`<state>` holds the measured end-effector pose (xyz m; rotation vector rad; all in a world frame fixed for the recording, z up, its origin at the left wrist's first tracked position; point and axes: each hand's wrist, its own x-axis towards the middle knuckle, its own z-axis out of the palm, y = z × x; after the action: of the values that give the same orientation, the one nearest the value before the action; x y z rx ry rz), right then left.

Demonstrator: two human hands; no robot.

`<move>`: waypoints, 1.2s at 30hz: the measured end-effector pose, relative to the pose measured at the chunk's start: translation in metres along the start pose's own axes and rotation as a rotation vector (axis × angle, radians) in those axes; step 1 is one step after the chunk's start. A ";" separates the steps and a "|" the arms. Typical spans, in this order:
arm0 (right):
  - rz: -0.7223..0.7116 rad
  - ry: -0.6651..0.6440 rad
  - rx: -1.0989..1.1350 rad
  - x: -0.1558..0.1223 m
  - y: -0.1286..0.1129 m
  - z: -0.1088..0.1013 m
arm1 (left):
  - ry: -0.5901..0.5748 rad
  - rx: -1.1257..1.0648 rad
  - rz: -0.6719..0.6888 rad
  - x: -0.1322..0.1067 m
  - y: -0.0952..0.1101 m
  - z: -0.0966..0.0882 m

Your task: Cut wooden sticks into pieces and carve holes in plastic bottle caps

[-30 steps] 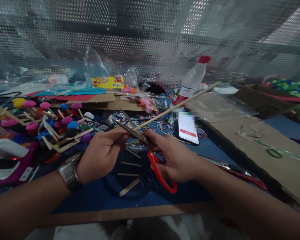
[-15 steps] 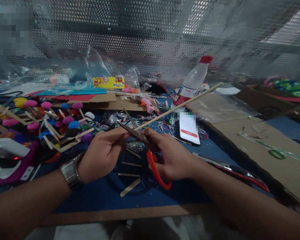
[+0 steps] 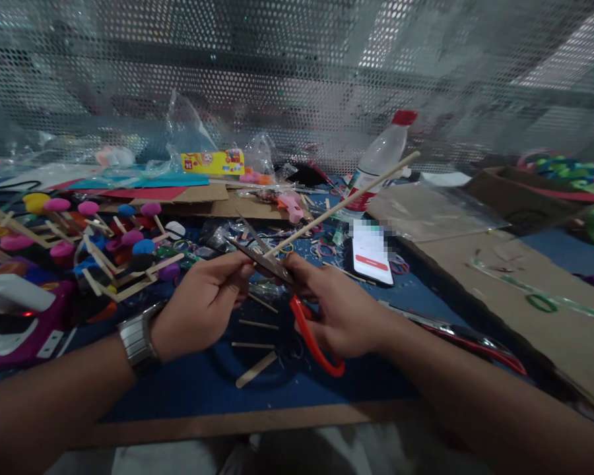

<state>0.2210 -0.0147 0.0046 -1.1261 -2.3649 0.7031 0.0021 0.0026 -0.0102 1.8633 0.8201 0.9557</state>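
Note:
A pair of scissors (image 3: 317, 340) with red handles is gripped in my right hand (image 3: 334, 307), its blades parted and pointing up to the left. A thin round wooden stick (image 3: 346, 206) passes between the blades and slants up to the right. My left hand (image 3: 205, 300), with a metal watch on the wrist, pinches the stick's near end just beside the blades. Below the hands, short stick pieces and a flat craft stick (image 3: 256, 369) lie on the blue table (image 3: 178, 389).
At left stand several craft-stick pieces with coloured pom-poms (image 3: 143, 247) and a purple-and-white device (image 3: 24, 316). Behind are a pink glue gun (image 3: 291, 206), a red-capped bottle (image 3: 381, 155) and a phone (image 3: 371, 254). A second pair of scissors (image 3: 455, 333) and cardboard (image 3: 505, 284) lie right.
The far end of the stick has shifted slightly left and down. Scissors and both hands keep nearly the same place; the whole view has drifted a little.

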 end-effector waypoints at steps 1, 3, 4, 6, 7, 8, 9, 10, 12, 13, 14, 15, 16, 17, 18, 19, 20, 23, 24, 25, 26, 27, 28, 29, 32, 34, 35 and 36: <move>-0.001 0.001 0.001 0.000 0.000 -0.001 | 0.001 0.023 0.013 0.000 0.000 0.000; -0.001 0.004 0.011 -0.001 -0.001 -0.001 | 0.014 0.104 0.068 0.001 0.001 -0.002; -0.001 0.005 0.017 -0.001 -0.001 -0.001 | 0.024 0.156 0.100 0.002 0.001 -0.002; -0.005 0.013 0.015 -0.002 0.000 -0.001 | 0.055 0.255 0.158 0.003 0.003 -0.004; -0.008 0.018 0.013 -0.002 0.000 0.000 | 0.075 0.293 0.177 0.003 0.003 -0.004; -0.012 0.025 0.011 -0.002 0.000 0.000 | 0.097 0.325 0.190 0.003 0.003 -0.005; -0.011 0.031 0.014 -0.002 0.000 0.001 | 0.119 0.353 0.202 0.003 0.004 -0.005; -0.008 0.037 0.027 -0.002 0.000 0.001 | 0.135 0.382 0.215 0.003 0.005 -0.005; 0.010 0.041 0.067 -0.002 0.000 0.003 | 0.146 0.435 0.245 0.003 0.007 -0.006; 0.021 0.042 0.086 -0.002 0.000 0.003 | 0.145 0.456 0.260 0.003 0.008 -0.006; 0.029 0.044 0.102 -0.002 0.000 0.003 | 0.142 0.470 0.270 0.003 0.010 -0.006; 0.034 0.048 0.106 -0.001 0.000 0.004 | 0.140 0.476 0.275 0.003 0.011 -0.006; 0.034 0.055 0.101 -0.001 0.000 0.004 | 0.141 0.479 0.274 0.003 0.012 -0.006; 0.030 0.064 0.088 -0.001 0.000 0.004 | 0.144 0.482 0.268 0.003 0.014 -0.005; 0.024 0.073 0.071 -0.001 0.000 0.004 | 0.146 0.483 0.262 0.003 0.015 -0.005; 0.016 0.080 0.053 -0.001 0.000 0.004 | 0.145 0.481 0.257 0.003 0.015 -0.005; 0.007 0.088 0.038 -0.001 0.001 0.003 | 0.145 0.476 0.254 0.004 0.016 -0.004; -0.008 0.092 0.039 0.000 0.002 0.004 | 0.143 0.462 0.259 0.004 0.016 -0.004; -0.008 0.084 0.056 0.000 0.002 0.004 | 0.140 0.465 0.264 0.004 0.016 -0.004; -0.007 0.074 0.073 0.000 0.002 0.004 | 0.140 0.471 0.272 0.004 0.016 -0.004; -0.005 0.063 0.084 0.000 0.002 0.004 | 0.141 0.479 0.282 0.004 0.016 -0.004; -0.006 0.056 0.091 -0.001 0.002 0.004 | 0.143 0.485 0.291 0.004 0.016 -0.004; -0.011 0.054 0.092 -0.001 0.002 0.004 | 0.147 0.489 0.300 0.004 0.015 -0.004; -0.015 0.058 0.085 -0.001 0.002 0.004 | 0.152 0.491 0.309 0.004 0.015 -0.004; -0.038 0.080 0.060 -0.001 0.001 0.004 | 0.159 0.485 0.318 0.004 0.015 -0.004; -0.051 0.090 0.049 -0.002 0.001 0.003 | 0.155 0.479 0.313 0.003 0.015 -0.004; -0.049 0.084 0.049 -0.003 0.000 0.003 | 0.149 0.476 0.304 0.003 0.016 -0.004; -0.040 0.074 0.053 -0.003 0.000 0.002 | 0.141 0.473 0.291 0.003 0.016 -0.004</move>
<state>0.2216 -0.0176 0.0022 -1.0612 -2.2873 0.6941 0.0024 0.0004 0.0062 2.3922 0.9350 1.1563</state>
